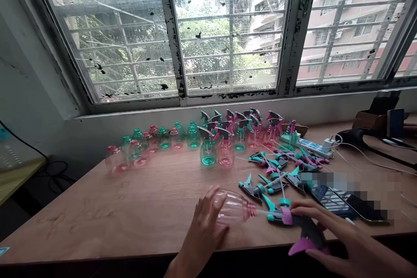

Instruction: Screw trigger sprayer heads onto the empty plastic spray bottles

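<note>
My left hand is wrapped round a clear pink bottle, tilted on its side with its neck to the right. In my right hand is a black trigger spray head with a pink collar and pink trigger. Its thin tube points left into the bottle's neck; how deep it reaches is hard to see. Just behind lie loose spray heads with teal triggers, near my right hand.
Open pink and green bottles stand at the back left. Bottles with spray heads stand mid-table. More loose heads, a power strip, cables and phones lie right. The table's front edge is close.
</note>
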### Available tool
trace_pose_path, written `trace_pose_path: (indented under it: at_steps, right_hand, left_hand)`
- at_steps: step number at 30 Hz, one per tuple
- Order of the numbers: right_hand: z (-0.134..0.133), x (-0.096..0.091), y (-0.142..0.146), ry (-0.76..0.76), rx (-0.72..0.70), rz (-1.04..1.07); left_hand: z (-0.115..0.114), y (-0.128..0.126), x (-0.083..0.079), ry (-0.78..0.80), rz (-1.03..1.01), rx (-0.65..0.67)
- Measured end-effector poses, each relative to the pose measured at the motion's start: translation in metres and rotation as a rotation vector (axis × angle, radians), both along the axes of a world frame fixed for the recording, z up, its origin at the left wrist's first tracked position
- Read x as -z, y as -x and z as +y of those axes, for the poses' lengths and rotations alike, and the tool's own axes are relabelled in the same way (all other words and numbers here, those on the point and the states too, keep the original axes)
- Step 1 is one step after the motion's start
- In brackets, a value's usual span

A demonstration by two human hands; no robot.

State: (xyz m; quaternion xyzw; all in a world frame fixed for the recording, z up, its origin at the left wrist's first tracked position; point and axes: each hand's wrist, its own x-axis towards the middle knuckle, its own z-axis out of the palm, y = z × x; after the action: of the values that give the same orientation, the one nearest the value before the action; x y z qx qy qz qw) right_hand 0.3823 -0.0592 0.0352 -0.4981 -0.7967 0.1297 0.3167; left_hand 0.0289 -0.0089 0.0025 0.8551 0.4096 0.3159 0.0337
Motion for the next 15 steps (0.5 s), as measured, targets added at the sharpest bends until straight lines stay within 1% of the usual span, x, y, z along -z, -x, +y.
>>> trace_pose_path:
  at_steps: [2, 3, 4, 7, 10, 13, 15]
  right_hand:
    - [0.007, 0.0, 0.021, 0.039, -0.137, 0.015]
    - [0.011, 0.003, 0.032, 0.049, -0.177, 0.041]
    - [0.015, 0.006, 0.043, 0.031, -0.188, 0.09]
    - [0.027, 0.024, 0.07, 0.011, -0.178, 0.287]
    - [0.037, 0.042, 0.083, 0.029, -0.168, 0.522]
    - [0.044, 0.052, 0.087, 0.112, -0.151, 0.63]
    - [0.047, 0.053, 0.087, 0.152, -0.139, 0.679]
  left_hand:
    - [-0.001, 0.0, -0.001, -0.005, 0.023, 0.053]
    - [-0.001, 0.0, -0.001, 0.004, 0.011, 0.07]
    - [-0.001, 0.0, -0.003, 0.024, -0.014, 0.078]
    - [-0.001, 0.001, -0.009, 0.116, -0.114, 0.053]
    - [-0.003, 0.002, -0.014, 0.238, -0.176, 0.012]
    - [-0.002, 0.002, -0.009, 0.28, -0.257, -0.002]
    - [0.002, 0.002, -0.004, 0.314, -0.376, -0.012]
